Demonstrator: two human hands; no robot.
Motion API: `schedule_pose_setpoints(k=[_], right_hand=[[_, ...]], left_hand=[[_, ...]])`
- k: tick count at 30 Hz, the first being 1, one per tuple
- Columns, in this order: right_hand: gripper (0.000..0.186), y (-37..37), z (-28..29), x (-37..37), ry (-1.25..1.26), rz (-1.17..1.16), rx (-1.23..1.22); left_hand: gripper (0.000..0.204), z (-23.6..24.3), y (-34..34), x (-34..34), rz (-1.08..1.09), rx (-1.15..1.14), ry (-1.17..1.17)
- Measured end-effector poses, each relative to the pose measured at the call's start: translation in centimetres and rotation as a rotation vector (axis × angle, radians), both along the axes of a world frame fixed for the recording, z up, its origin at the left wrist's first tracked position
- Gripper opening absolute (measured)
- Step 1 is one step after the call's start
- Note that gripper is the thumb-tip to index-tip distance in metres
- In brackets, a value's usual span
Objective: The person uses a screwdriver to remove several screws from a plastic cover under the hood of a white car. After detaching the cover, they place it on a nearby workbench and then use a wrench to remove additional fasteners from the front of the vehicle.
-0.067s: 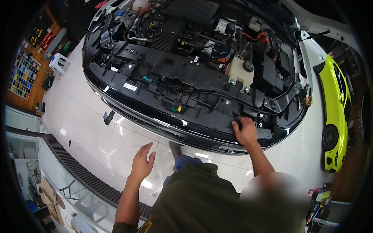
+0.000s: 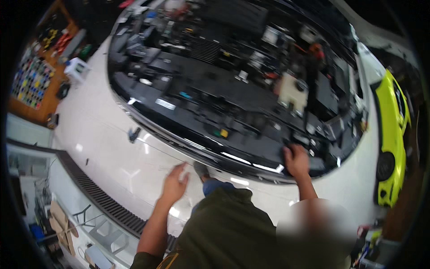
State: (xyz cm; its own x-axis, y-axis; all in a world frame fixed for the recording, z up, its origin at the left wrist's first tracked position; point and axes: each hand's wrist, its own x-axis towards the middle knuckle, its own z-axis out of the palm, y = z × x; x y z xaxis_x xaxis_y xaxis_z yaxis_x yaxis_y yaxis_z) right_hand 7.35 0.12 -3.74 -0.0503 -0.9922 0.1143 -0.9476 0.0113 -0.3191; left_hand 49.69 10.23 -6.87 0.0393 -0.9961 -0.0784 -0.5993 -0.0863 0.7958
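Observation:
The open engine bay of a car (image 2: pixel 215 80) fills the upper middle of the view. On its right front edge rests my right hand (image 2: pixel 297 162), touching the black front panel (image 2: pixel 251 150). The thumb stands apart from the fingers, and I see nothing held; motion smears the fingertips. My left hand (image 2: pixel 174 184) hangs over the pale floor, short of the car's front, holding nothing, its thumb apart from the fingers. A cream fluid tank (image 2: pixel 292 94) with a dark cap sits beyond my right hand. A yellow cap (image 2: pixel 224 133) shows near the front panel's middle.
A small dark object (image 2: pixel 133 134) lies on the floor left of the car's front. A dark floor grate (image 2: pixel 96 195) runs along the lower left. A white stool (image 2: pixel 77 69) stands at the left. On the right is a yellow-green car (image 2: pixel 392 139).
The whole view has swung, so the car sits a little farther right and lower, and it is more blurred. My right hand stays on the front edge; my left hand stays in the air.

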Motion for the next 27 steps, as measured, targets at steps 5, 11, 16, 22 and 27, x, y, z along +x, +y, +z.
schedule_pose_setpoints(k=[5, 11, 16, 22, 27], right_hand=[[0.022, 0.7, -0.3, -0.7, -0.071, -0.134, -0.187], [0.019, -12.9, 4.4, 17.9, -0.267, 0.054, -0.528], [0.014, -19.6, 10.8, 42.7, -0.459, 0.672, -0.343], [0.014, -17.0, 6.5, 66.4, -0.549, 0.974, -0.067], [0.03, -14.9, 5.0, 83.6, -0.126, 1.402, 0.425]], left_hand=[[0.048, -5.8, 3.2, 4.7, -0.36, 0.333, -0.283], [0.049, -5.7, 2.4, 17.1, -0.242, 0.562, -0.372], [0.046, -4.8, -0.7, 27.9, 0.109, 0.301, -0.208], [0.045, -11.1, 2.4, 41.9, 0.219, 0.493, -0.1], [0.055, -11.1, 3.5, 57.9, 0.293, 0.513, -0.038]])
